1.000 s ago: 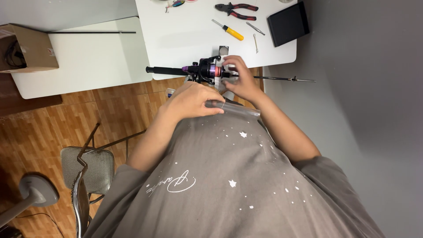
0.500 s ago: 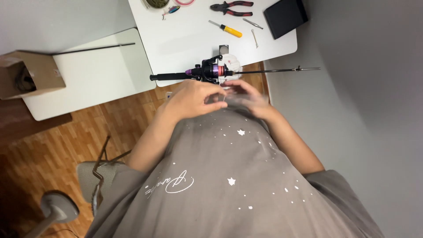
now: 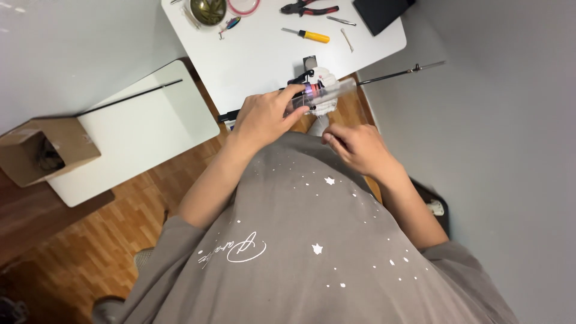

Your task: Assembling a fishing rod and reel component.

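The reel (image 3: 316, 90) sits at the near edge of the white table (image 3: 264, 54), mounted on a thin dark rod (image 3: 401, 73) that runs out to the right past the table's corner. The left hand (image 3: 264, 117) is curled over the rod's grip just left of the reel, fingers closed around it and the thumb lying forward toward a clear plastic piece (image 3: 327, 96) that covers the reel's front. The right hand (image 3: 354, 147) is below the reel, near the shirt (image 3: 300, 240), fingers pinched together on something too small to make out, perhaps line coming down from the reel. This looks like the stage of steadying the reel with one hand while the other works a fine part or thread; the next move likely calls for a light, precise pinch and a firm hold on the grip so that the rod does not roll. The reel is compact and glossy, white and black with a purple band. Beyond the reel lie pliers (image 3: 309, 8) with red and black handles, a yellow-handled screwdriver (image 3: 307, 35), a round dish (image 3: 208, 10) and a flat black case (image 3: 381, 12). Left of the reel, a second slim black rod (image 3: 129, 97) crosses a lower white surface beside an open cardboard box (image 3: 45, 150).
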